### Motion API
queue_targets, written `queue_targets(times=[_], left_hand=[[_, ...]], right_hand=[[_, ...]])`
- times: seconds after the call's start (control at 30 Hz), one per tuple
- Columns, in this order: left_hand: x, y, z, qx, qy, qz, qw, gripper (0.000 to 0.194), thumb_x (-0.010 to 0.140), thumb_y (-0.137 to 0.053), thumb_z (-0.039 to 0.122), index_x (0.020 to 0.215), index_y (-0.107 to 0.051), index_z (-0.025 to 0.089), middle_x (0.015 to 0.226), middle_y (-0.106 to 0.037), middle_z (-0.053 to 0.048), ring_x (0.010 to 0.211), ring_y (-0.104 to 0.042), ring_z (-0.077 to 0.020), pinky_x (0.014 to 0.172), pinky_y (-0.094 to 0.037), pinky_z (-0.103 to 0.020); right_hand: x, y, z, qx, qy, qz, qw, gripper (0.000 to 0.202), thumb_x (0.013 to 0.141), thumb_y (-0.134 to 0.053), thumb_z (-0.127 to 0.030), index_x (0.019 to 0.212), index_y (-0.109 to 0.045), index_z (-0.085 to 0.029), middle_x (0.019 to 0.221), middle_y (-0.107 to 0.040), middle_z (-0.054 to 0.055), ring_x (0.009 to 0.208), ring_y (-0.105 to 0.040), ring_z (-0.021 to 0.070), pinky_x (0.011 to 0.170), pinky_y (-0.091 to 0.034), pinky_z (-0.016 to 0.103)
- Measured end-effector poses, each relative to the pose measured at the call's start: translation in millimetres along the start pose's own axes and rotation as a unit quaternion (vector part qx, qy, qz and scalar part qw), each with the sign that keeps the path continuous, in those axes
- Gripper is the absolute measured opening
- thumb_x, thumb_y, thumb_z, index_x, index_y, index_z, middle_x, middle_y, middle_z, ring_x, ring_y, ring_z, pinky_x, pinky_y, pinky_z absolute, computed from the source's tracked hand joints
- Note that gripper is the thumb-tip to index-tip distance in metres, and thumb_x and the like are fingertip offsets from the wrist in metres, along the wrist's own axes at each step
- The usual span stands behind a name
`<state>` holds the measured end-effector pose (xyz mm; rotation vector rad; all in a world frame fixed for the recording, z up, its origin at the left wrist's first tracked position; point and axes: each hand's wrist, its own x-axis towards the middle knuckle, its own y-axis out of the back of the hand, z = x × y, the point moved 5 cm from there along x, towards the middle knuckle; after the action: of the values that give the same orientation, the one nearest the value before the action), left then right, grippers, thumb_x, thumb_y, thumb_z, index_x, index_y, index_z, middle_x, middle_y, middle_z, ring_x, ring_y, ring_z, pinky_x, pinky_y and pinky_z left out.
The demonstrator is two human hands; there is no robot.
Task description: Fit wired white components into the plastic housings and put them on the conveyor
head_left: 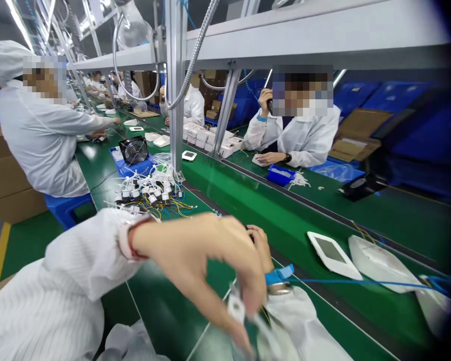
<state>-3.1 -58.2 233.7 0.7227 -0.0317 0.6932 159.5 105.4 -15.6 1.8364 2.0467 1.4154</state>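
Observation:
My left hand (210, 260), with a red cord at the wrist, reaches across the middle of the view. Its thumb and fingers pinch a small white plastic piece (236, 307) with a hole, and a pale strip trails below, blurred by motion. Behind it is my right hand (261, 245), wearing a blue wrist strap (280, 275). Its fingers are curled around something dark, mostly hidden behind the left hand. Beyond my left hand lies a heap of small black and white parts with coloured wires and white ties (154, 188) on the green bench (158, 281).
A black fan (134, 150) sits on a blue bin (130, 169). A white panel with a grey screen (334, 255) and white covers (383, 263) lie on the right. A blue cord (361, 282) runs rightward from my strap. Metal posts (176, 90) rise ahead; co-workers sit opposite and left.

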Motion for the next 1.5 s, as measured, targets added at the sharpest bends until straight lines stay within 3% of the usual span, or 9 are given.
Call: queue_targets(times=[0.1,0.23,0.3,0.4,0.53,0.83,1.0,1.2,1.5], left_hand=[[24,-70.2,-31,-0.060,-0.086,-0.156,0.982,0.012,0.068,-0.072,0.025,0.061,-0.062,0.027,0.077,-0.067,0.004,0.097,-0.060,-0.0160,0.094,-0.042,-0.023],[56,-135.2,-96,-0.075,-0.141,-0.152,0.975,0.017,0.053,-0.081,0.016,0.055,-0.066,0.023,0.095,-0.064,0.001,0.108,-0.052,-0.0203,0.103,-0.031,-0.025],[69,-148.8,-131,-0.053,-0.090,-0.103,0.989,0.015,0.052,-0.081,0.016,0.059,-0.069,0.022,0.099,-0.060,-0.002,0.106,-0.051,-0.0218,0.102,-0.032,-0.030],[82,-156.4,-175,-0.077,0.010,-0.057,0.995,0.011,0.064,-0.075,0.021,0.074,-0.072,0.019,0.091,-0.057,-0.005,0.082,-0.056,-0.0147,0.076,-0.046,-0.025],[87,-161.4,-209,-0.159,0.116,0.004,0.981,0.025,0.068,-0.071,0.023,0.091,-0.067,0.014,0.078,-0.057,-0.002,0.063,-0.055,-0.0089,0.061,-0.047,-0.020],[82,-154.4,-218,-0.139,0.164,0.098,0.972,0.022,0.077,-0.061,0.032,0.087,-0.069,0.014,0.069,-0.065,-0.003,0.058,-0.054,-0.0099,0.054,-0.043,-0.020],[80,-147.4,-226,-0.135,0.175,0.159,0.962,0.023,0.078,-0.058,0.030,0.093,-0.067,0.015,0.068,-0.063,-0.002,0.057,-0.052,-0.0100,0.053,-0.041,-0.020],[83,-144.3,-215,-0.048,0.134,0.149,0.979,0.020,0.078,-0.055,0.024,0.091,-0.068,0.016,0.071,-0.062,-0.002,0.058,-0.049,-0.0099,0.055,-0.039,-0.021],[84,-147.2,-204,0.007,0.089,0.119,0.989,0.019,0.079,-0.054,0.023,0.091,-0.068,0.018,0.069,-0.061,-0.001,0.063,-0.054,-0.0120,0.062,-0.041,-0.022]], right_hand=[[-21,23,10,0.013,-0.029,0.030,0.999,0.019,0.085,-0.040,-0.033,0.077,-0.051,-0.020,0.100,-0.052,0.012,0.098,-0.050,0.0252,0.082,-0.042,0.045],[-50,52,21,0.052,-0.095,0.055,0.993,0.021,0.084,-0.041,-0.036,0.076,-0.052,-0.020,0.102,-0.052,0.012,0.096,-0.050,0.0235,0.079,-0.044,0.041],[-63,65,24,0.066,-0.133,0.078,0.986,0.021,0.083,-0.043,-0.038,0.077,-0.052,-0.020,0.103,-0.052,0.012,0.095,-0.051,0.0228,0.078,-0.045,0.039],[-78,81,29,0.090,-0.176,0.126,0.972,0.022,0.082,-0.045,-0.040,0.077,-0.052,-0.020,0.102,-0.053,0.011,0.094,-0.052,0.0219,0.078,-0.044,0.038],[-90,97,36,0.145,-0.203,0.179,0.952,0.022,0.081,-0.047,-0.041,0.076,-0.051,-0.020,0.101,-0.055,0.009,0.096,-0.052,0.0213,0.084,-0.042,0.040],[-111,135,-4,-0.008,-0.164,0.235,0.958,0.014,0.085,-0.043,-0.030,0.078,-0.049,-0.020,0.104,-0.050,0.011,0.104,-0.048,0.0224,0.089,-0.037,0.042],[-125,155,-2,-0.091,-0.218,0.358,0.903,0.015,0.086,-0.041,-0.031,0.079,-0.048,-0.019,0.104,-0.049,0.013,0.103,-0.048,0.0231,0.089,-0.037,0.042],[-103,100,-28,0.070,-0.158,0.114,0.978,0.013,0.086,-0.042,-0.026,0.077,-0.051,-0.021,0.104,-0.052,0.008,0.101,-0.048,0.0208,0.087,-0.037,0.038],[-103,86,-33,0.084,-0.169,0.089,0.978,0.011,0.086,-0.044,-0.025,0.081,-0.053,-0.022,0.107,-0.051,0.007,0.105,-0.044,0.0217,0.090,-0.033,0.040]])
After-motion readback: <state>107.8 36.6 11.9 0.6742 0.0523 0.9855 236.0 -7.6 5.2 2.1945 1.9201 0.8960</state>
